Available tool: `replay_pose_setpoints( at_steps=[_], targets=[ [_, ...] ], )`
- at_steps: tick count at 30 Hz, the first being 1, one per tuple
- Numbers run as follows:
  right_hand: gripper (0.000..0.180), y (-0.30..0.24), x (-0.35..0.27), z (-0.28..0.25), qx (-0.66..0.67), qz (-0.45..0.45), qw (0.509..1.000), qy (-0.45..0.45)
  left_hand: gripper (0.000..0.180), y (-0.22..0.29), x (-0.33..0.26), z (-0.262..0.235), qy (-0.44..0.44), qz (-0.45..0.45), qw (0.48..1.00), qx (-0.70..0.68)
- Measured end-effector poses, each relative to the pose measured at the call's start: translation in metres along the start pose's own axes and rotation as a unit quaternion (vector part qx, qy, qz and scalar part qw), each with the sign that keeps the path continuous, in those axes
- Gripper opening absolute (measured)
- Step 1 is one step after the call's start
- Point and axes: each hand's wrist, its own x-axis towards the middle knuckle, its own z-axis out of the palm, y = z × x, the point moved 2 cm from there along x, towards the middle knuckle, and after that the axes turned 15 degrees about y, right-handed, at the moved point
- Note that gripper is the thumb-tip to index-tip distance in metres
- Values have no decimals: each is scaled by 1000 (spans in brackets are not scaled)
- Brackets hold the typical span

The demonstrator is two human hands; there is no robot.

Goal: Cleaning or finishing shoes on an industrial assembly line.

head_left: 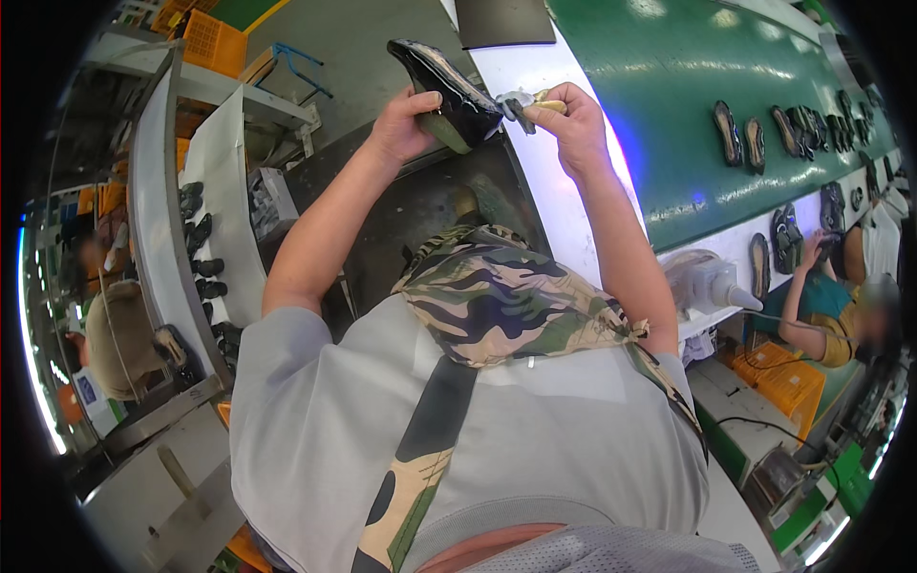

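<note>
My left hand (405, 126) grips a glossy black shoe (460, 113) with an olive-green part showing below. The shoe is held up in front of me, tilted, with its pale underside partly in sight. My right hand (579, 126) is closed in a pinch on a crumpled grey cloth (517, 103) and a small yellowish piece whose kind I cannot make out. The cloth meets the right end of the shoe. My right thumb and fingers cover part of what they hold.
A white ledge (535, 72) runs beside a green conveyor belt (659, 115) carrying several dark shoes (728, 134). A clear plastic bottle (714, 285) stands near my right elbow. More shoes sit on a rack (229, 162) at left. A co-worker's arm (798, 306) reaches in at far right.
</note>
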Motion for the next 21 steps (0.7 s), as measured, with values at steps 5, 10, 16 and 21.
replay_pose_setpoints(
  at_steps=[5,10,16,21],
  targets=[
    [19,9,5,13,-2,35,999,18,41,8,-12,-6,39,75,996,40],
    [18,15,5,36,-4,70,997,15,44,24,-32,-1,135,248,944,172],
    [15,29,5,70,-27,141,989,-32,60,45,-66,-9,237,362,834,343],
    [10,26,1,65,32,165,985,-48,52,91,-116,0,247,334,888,198]
  ],
)
